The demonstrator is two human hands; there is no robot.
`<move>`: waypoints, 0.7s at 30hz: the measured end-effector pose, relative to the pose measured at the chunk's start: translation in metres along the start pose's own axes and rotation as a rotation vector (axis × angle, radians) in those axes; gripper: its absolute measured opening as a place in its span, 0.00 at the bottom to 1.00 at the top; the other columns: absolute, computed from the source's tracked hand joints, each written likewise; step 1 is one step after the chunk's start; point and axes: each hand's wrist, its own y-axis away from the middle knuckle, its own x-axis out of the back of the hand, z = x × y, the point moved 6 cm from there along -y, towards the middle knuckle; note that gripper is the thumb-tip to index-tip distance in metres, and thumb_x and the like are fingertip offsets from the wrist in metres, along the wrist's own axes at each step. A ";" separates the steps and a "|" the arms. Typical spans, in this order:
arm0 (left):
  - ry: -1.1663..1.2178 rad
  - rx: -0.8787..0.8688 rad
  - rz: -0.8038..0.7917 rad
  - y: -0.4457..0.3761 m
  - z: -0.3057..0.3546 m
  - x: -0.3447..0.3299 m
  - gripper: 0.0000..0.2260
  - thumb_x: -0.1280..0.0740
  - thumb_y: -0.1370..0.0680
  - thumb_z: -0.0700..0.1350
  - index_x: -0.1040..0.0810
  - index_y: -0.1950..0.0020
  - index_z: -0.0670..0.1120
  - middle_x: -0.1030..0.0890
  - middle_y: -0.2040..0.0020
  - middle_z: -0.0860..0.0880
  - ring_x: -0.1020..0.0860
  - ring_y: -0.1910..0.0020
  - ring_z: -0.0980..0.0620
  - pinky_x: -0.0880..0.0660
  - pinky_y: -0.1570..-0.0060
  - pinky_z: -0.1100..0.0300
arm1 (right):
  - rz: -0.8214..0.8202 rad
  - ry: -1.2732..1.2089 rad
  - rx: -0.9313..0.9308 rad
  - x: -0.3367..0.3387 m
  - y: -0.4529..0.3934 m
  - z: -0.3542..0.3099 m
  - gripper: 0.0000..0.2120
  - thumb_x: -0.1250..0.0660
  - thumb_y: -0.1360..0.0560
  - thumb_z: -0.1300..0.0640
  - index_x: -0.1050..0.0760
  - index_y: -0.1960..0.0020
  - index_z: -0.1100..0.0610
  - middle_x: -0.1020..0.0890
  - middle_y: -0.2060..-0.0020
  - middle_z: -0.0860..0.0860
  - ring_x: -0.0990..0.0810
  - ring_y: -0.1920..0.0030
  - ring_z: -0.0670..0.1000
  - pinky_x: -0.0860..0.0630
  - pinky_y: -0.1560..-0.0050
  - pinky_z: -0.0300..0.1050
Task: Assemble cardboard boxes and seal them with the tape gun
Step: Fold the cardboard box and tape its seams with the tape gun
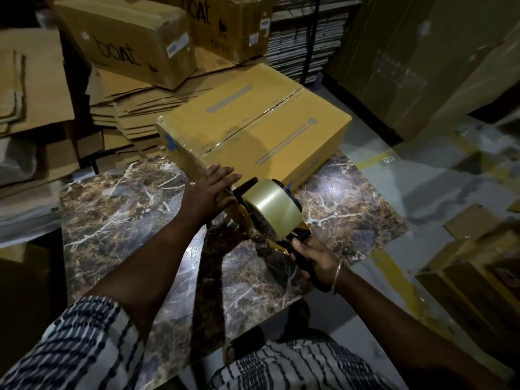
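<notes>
Closed yellow-brown corrugated cardboard box (253, 128), sitting at the far edge of the brown veined marble-pattern tabletop (118, 215), clear tape along its top centre seam and down the near end face. Left hand (209, 190) flat against the near end of the box, fingers straight and spread, pressing rather than gripping. Right hand (312, 258) wrapped round the black handle of the yellow-framed tape gun (267, 212), fingers curled tight; roll of glossy tan tape on top, head of the gun just at the box's near lower edge, beside the left fingertips.

Probably a light, hollow box: stiff along its edges and corners, softer mid-panel, likely to slide on the polished top unless braced. Best held by a flat palm against an end face or by two opposite corners, not by the flaps. Tape itself slick and thin, prone to wrinkling if pulled slack; gun best kept by its handle, the cutting edge well away from fingers.

Tabletop smooth and shiny, lit brightest in the middle. Dim storeroom around: printed brown cartons (126, 43) stacked far left, piles of flattened cardboard sheets (135, 108) beneath them, edge-on stacks of flat board (304, 38) at the far side, tall cardboard panels (422, 57) far right, pale floor with a yellow painted line (374, 161).
</notes>
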 end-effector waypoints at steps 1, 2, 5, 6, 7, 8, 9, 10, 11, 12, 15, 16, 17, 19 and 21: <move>-0.007 0.007 -0.004 -0.003 -0.001 0.000 0.26 0.40 0.23 0.60 0.29 0.26 0.54 0.28 0.26 0.50 0.35 0.24 0.43 0.24 0.41 0.44 | 0.025 0.013 0.006 0.000 -0.002 -0.003 0.38 0.21 0.44 0.31 0.26 0.50 0.59 0.27 0.72 0.52 0.36 0.79 0.47 0.41 0.81 0.35; -0.015 0.016 -0.012 -0.005 -0.004 -0.001 0.26 0.41 0.22 0.61 0.29 0.26 0.53 0.28 0.26 0.50 0.35 0.24 0.43 0.24 0.40 0.43 | 0.039 0.027 0.014 0.000 -0.005 -0.005 0.41 0.21 0.44 0.30 0.27 0.50 0.63 0.29 0.72 0.54 0.36 0.79 0.48 0.41 0.81 0.35; -0.094 0.043 -0.056 -0.012 -0.016 -0.001 0.27 0.46 0.21 0.66 0.32 0.24 0.57 0.31 0.25 0.52 0.37 0.23 0.45 0.25 0.42 0.38 | 0.057 0.057 0.048 -0.003 -0.010 -0.018 0.48 0.23 0.40 0.30 0.29 0.50 0.75 0.32 0.72 0.58 0.38 0.79 0.51 0.42 0.80 0.36; -0.110 0.045 -0.064 -0.013 -0.018 -0.001 0.27 0.47 0.20 0.66 0.32 0.24 0.57 0.31 0.25 0.52 0.37 0.23 0.45 0.25 0.43 0.38 | 0.026 0.053 0.057 -0.001 -0.012 -0.018 0.49 0.23 0.40 0.30 0.30 0.52 0.77 0.32 0.71 0.59 0.38 0.79 0.50 0.42 0.80 0.36; -0.112 0.040 -0.058 -0.013 -0.018 0.000 0.27 0.45 0.20 0.65 0.31 0.25 0.56 0.30 0.25 0.51 0.36 0.23 0.45 0.24 0.43 0.41 | 0.004 0.060 0.052 0.000 -0.011 -0.020 0.48 0.23 0.39 0.30 0.30 0.54 0.78 0.32 0.71 0.59 0.38 0.80 0.50 0.42 0.79 0.36; -0.108 0.037 -0.049 -0.014 -0.017 0.000 0.26 0.43 0.21 0.63 0.29 0.25 0.54 0.29 0.26 0.50 0.35 0.24 0.44 0.23 0.45 0.43 | -0.020 0.054 0.059 0.004 -0.010 -0.019 0.48 0.23 0.39 0.31 0.30 0.54 0.77 0.32 0.72 0.58 0.38 0.80 0.50 0.42 0.79 0.37; -0.100 0.037 -0.041 -0.014 -0.015 0.002 0.26 0.42 0.21 0.62 0.28 0.26 0.53 0.28 0.26 0.50 0.35 0.25 0.44 0.23 0.45 0.45 | -0.015 0.045 0.051 0.009 -0.009 -0.017 0.46 0.23 0.38 0.32 0.30 0.53 0.77 0.32 0.73 0.57 0.38 0.80 0.50 0.42 0.80 0.36; -0.088 0.038 -0.030 -0.015 -0.013 0.004 0.26 0.42 0.22 0.62 0.27 0.26 0.52 0.27 0.27 0.50 0.34 0.25 0.44 0.24 0.45 0.46 | -0.013 0.017 0.039 0.016 -0.009 -0.010 0.43 0.23 0.37 0.34 0.29 0.53 0.75 0.31 0.74 0.56 0.38 0.81 0.50 0.42 0.80 0.36; -0.078 0.034 -0.020 -0.015 -0.012 0.004 0.27 0.42 0.22 0.63 0.27 0.27 0.52 0.27 0.27 0.49 0.33 0.25 0.43 0.24 0.43 0.46 | -0.010 -0.016 0.024 0.019 -0.006 -0.008 0.39 0.22 0.38 0.36 0.27 0.53 0.71 0.31 0.75 0.56 0.37 0.81 0.48 0.42 0.80 0.35; -0.075 0.031 -0.016 -0.015 -0.012 0.003 0.27 0.41 0.21 0.64 0.27 0.27 0.52 0.27 0.27 0.50 0.33 0.25 0.43 0.25 0.41 0.46 | -0.024 -0.034 0.006 0.022 -0.004 -0.005 0.33 0.21 0.39 0.36 0.23 0.55 0.66 0.28 0.75 0.53 0.36 0.81 0.47 0.41 0.80 0.35; -0.091 0.034 -0.007 -0.014 -0.014 -0.001 0.27 0.40 0.21 0.63 0.28 0.26 0.52 0.27 0.27 0.50 0.34 0.25 0.44 0.25 0.38 0.46 | -0.053 -0.103 -0.003 0.028 0.006 0.001 0.14 0.26 0.32 0.52 0.22 0.56 0.62 0.22 0.75 0.47 0.27 0.79 0.43 0.33 0.77 0.35; -0.089 0.043 -0.018 -0.014 -0.014 -0.003 0.26 0.40 0.21 0.64 0.29 0.26 0.53 0.28 0.26 0.50 0.35 0.24 0.44 0.25 0.38 0.43 | -0.049 -0.139 0.001 0.032 0.005 0.006 0.14 0.29 0.30 0.55 0.23 0.51 0.65 0.20 0.71 0.50 0.23 0.75 0.46 0.29 0.72 0.36; -0.096 0.053 -0.028 -0.013 -0.016 -0.005 0.26 0.41 0.20 0.65 0.31 0.25 0.56 0.29 0.26 0.52 0.37 0.23 0.45 0.26 0.38 0.39 | -0.047 -0.147 0.000 0.032 0.004 0.005 0.20 0.28 0.29 0.55 0.24 0.45 0.69 0.18 0.65 0.56 0.20 0.67 0.53 0.25 0.63 0.41; -0.130 0.080 -0.071 -0.012 -0.021 -0.006 0.27 0.46 0.21 0.69 0.38 0.23 0.63 0.33 0.24 0.55 0.39 0.22 0.49 0.27 0.40 0.33 | -0.033 -0.132 -0.026 0.032 0.004 0.007 0.30 0.23 0.30 0.50 0.25 0.37 0.69 0.18 0.50 0.62 0.21 0.50 0.61 0.28 0.48 0.52; -0.177 0.120 -0.100 -0.012 -0.023 -0.003 0.28 0.49 0.22 0.72 0.42 0.23 0.67 0.35 0.23 0.59 0.41 0.21 0.52 0.32 0.40 0.26 | -0.054 -0.118 0.005 0.031 0.007 0.003 0.25 0.22 0.32 0.50 0.21 0.41 0.64 0.15 0.53 0.55 0.17 0.53 0.54 0.24 0.50 0.44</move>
